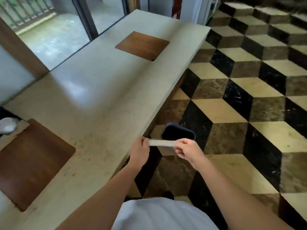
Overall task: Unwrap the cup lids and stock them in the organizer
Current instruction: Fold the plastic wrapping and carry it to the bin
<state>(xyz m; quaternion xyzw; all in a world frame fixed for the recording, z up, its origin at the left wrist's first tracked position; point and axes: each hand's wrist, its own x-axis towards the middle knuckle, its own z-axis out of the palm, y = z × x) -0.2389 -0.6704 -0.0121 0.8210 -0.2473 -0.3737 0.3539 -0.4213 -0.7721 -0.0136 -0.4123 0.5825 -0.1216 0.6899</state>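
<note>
Here the left hand (139, 152) and the right hand (186, 151) each pinch one end of a pale, flat strip (162, 143), thumb and curled fingers closed on it. What the strip is made of cannot be told; it looks like a piece of wrapping. Its long axis runs almost level from left to right across the view, the right end a touch lower, stretched straight between the two hands. It is held in the air just off the front edge of the counter (99, 90), above a dark bin (178, 132) that stands on the floor (249, 105) against the counter's side; the bin's open mouth sits right behind the strip. Both bare forearms reach forward from a light shirt (159, 214) at the bottom of the view. The counter is pale stone and runs away to the upper middle, with two brown wooden panels set into it, one near (33, 163) at the left and one far (142, 45). A whitish rounded object (7, 125), blurred, lies at the left edge. The floor is tiled in a cube pattern of black, cream and brown.
</note>
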